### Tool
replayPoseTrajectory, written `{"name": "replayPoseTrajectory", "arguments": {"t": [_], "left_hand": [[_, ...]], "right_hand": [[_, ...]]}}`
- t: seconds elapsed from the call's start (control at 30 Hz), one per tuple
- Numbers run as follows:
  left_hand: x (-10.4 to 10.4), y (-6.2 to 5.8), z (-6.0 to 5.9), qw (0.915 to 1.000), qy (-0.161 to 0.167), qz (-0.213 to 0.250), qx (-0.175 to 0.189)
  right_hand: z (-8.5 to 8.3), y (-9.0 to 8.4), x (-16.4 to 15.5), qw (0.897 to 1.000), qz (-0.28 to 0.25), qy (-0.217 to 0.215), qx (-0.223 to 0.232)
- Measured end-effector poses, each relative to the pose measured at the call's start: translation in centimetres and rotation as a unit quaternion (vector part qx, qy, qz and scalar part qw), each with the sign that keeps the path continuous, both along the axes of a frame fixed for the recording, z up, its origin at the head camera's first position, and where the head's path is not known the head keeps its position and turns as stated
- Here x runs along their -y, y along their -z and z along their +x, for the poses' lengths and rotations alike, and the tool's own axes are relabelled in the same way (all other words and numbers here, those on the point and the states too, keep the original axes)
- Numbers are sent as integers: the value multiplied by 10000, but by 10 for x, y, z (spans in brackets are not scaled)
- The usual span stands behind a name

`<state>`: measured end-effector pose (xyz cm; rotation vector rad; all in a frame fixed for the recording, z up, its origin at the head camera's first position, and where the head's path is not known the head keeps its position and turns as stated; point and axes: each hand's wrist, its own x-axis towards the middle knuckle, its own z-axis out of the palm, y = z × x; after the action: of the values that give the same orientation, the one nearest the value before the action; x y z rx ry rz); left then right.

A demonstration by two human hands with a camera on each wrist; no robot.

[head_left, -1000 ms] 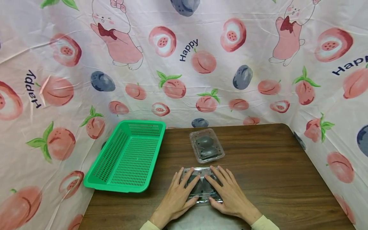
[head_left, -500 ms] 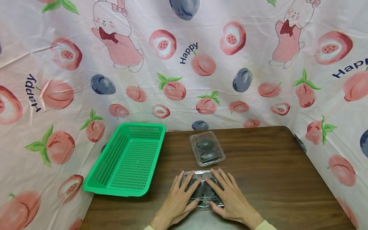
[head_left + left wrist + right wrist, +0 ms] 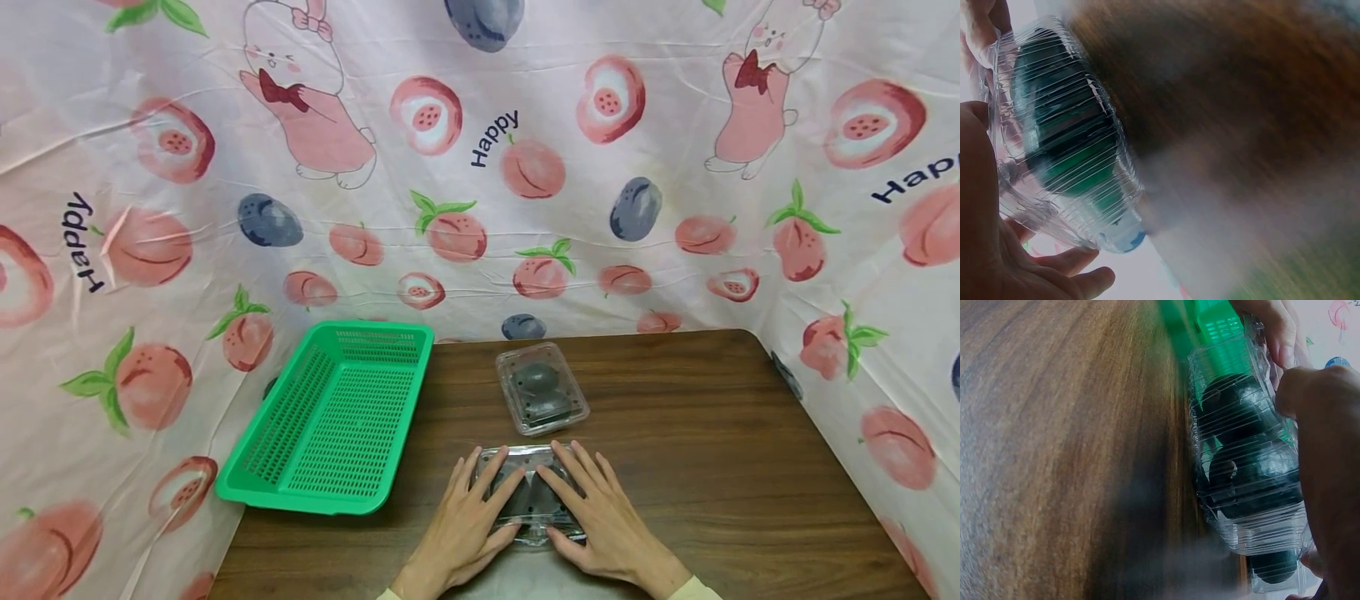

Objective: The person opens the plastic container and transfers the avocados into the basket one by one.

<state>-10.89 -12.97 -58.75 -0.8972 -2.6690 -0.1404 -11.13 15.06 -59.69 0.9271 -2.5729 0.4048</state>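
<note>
Hands (image 3: 536, 521) press clear ribbed clamshell (image 3: 531, 493) holding dark fruit.

I take the near clamshell (image 3: 531, 498) as my mark, with my left hand (image 3: 467, 525) and right hand (image 3: 600, 523) flat on its lid. Just beyond it a second clamshell (image 3: 542, 388) blocks the straight path forward. To its left the green basket (image 3: 333, 417) stands near, with a strip of bare table (image 3: 712, 433) between. To its right the tabletop runs open up to the patterned cloth (image 3: 862, 350) wall.
</note>
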Motion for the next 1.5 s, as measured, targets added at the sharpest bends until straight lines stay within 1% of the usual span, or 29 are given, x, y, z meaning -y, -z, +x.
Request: {"name": "replayPoseTrajectory", "arguments": {"t": [0.23, 0.37, 0.5, 0.63, 0.8, 1.03, 1.3, 1.5], "left_hand": [[-1, -2, 1, 10000, -10, 11, 97], [-1, -4, 0, 9998, -18, 58, 168], [-2, -6, 0, 9994, -38, 107, 314], [-3, -7, 0, 9986, -70, 126, 515], [-3, -9, 0, 9977, -62, 192, 641], [-3, -15, -1, 9927, -89, 619, 1034], [1, -20, -4, 9890, -35, 640, 1335], [3, -23, -3, 9832, -30, 764, 1655]], "right_hand": [[2, 0, 0, 10000, 33, 73, 29], [2, 1, 0, 10000, 31, 73, -49], [1, -1, -1, 10000, 28, 51, -71], [0, -3, -1, 10000, 20, 1, -2], [1, -5, -1, 10000, 56, 17, 53], [1, -5, 1, 10000, -47, 42, 16], [-1, -8, 1, 10000, -80, -26, 40], [-3, -11, 0, 10000, 9, -73, -59]]}}
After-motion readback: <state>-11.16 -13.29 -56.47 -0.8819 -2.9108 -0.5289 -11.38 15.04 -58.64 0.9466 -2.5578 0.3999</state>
